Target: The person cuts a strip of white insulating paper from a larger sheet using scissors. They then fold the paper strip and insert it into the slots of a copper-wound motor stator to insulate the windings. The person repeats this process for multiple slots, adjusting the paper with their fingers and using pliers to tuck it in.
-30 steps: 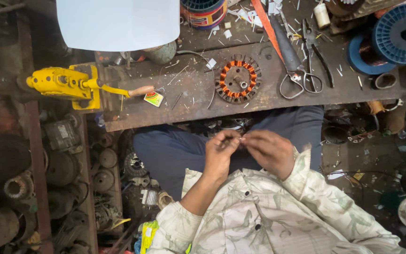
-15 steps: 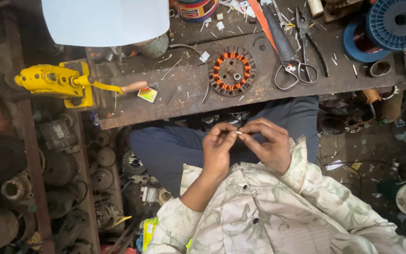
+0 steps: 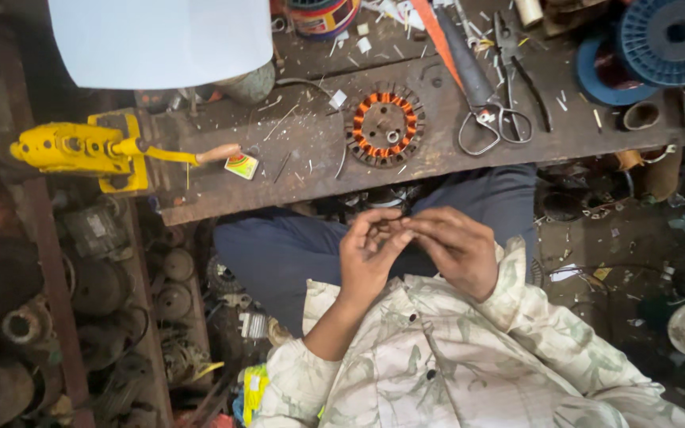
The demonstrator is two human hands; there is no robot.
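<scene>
My left hand [image 3: 368,254] and my right hand [image 3: 455,250] meet fingertip to fingertip above my lap, just below the workbench edge. The fingers pinch something small and thin between them; it is too small to make out. Both wrists come out of a pale patterned shirt [image 3: 453,357]. On the wooden workbench [image 3: 295,178] straight ahead of my hands lies a round motor stator with orange copper windings [image 3: 384,127]. Neither hand touches it.
Scissors [image 3: 495,127] and pliers [image 3: 526,67] lie right of the stator. A yellow hand-crank tool [image 3: 81,149] with a wooden handle [image 3: 220,152] is fixed at the bench's left end. Blue wire spools [image 3: 671,32] stand far right. Old motor parts [image 3: 33,317] crowd the floor on the left.
My hands stay together with fingers working at the small piece; the left hand's fingers have spread a little. The view has drifted slightly over the bench.
</scene>
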